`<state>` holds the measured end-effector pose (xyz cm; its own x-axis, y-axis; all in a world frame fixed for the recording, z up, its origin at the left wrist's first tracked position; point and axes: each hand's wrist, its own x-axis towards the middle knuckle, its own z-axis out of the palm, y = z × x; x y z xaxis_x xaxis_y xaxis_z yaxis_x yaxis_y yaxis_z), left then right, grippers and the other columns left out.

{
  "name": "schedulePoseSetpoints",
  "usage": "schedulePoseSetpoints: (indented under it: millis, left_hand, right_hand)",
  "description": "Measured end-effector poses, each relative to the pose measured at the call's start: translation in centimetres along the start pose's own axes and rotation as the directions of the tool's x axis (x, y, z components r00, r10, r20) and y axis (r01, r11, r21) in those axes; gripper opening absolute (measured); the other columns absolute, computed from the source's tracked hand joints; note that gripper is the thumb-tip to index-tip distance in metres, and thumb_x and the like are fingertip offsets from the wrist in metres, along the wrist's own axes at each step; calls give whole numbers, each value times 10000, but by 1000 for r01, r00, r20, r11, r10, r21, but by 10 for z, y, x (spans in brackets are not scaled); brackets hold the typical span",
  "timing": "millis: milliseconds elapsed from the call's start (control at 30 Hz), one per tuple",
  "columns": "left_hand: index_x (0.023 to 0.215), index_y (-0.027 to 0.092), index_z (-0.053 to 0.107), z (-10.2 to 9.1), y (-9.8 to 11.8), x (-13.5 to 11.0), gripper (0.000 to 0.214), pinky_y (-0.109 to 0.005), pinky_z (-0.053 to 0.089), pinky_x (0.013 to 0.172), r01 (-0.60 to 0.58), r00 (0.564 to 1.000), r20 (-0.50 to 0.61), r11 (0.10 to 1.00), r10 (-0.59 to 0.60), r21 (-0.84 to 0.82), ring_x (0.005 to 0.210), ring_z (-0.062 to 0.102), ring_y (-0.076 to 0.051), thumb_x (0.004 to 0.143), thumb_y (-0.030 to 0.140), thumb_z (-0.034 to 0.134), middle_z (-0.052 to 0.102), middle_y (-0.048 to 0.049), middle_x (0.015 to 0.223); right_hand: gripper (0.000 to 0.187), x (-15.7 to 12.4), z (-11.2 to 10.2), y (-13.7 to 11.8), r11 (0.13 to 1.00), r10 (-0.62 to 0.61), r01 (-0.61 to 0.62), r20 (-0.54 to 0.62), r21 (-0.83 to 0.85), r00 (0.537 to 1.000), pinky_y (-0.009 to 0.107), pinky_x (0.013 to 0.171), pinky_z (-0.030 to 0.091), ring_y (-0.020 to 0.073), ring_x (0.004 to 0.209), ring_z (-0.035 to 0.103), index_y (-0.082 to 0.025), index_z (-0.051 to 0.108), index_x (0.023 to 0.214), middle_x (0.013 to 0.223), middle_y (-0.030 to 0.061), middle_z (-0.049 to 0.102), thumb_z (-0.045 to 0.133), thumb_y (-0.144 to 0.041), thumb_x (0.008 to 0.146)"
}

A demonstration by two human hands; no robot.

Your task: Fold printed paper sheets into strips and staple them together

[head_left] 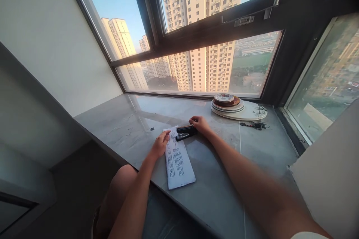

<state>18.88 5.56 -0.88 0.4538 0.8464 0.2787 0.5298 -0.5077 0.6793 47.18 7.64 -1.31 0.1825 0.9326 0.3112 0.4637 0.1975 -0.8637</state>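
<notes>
A narrow sheaf of printed paper, apparently folded, lies lengthwise on the grey stone sill. My left hand is closed at its upper left edge, fingertips resting over the print. Across the paper's far end sits a black stapler, its jaw gaping toward the left. My right hand is at the stapler's rear end, fingers bent together over it; the exact grip is partly hidden. Left of the paper, a small dark piece lies by itself on the sill.
Several stacked plates stand by the window at the back right, an oval platter among them. Keys on a beaded ring lie in front. The sill's front edge runs beside my knee. Dark window frames rise behind.
</notes>
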Motion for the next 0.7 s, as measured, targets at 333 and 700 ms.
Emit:
schedulePoseSetpoints:
  millis: [333,700]
  left_hand:
    - [1355,210,610,-2,1,-1,449,-376,462,1112,63,998,5,997,-63,-48,1305,597,-249,1036,430,383,663,-74,1384]
    - [1333,203,620,-2,-5,0,482,-396,458,1136,24,1000,-2,992,-25,-125,1318,597,-251,1034,499,386,671,-92,1368]
  right_hand:
    - [203,0,2,-1,1000,11,-11,0,19,1000,286,658,455,191,682,633,-180,735,751,712,53,734,608,-329,807]
    - [464,-19,-13,-21,959,-280,237,434,153,856,261,713,478,209,823,666,-193,782,984,896,15,763,770,-587,739]
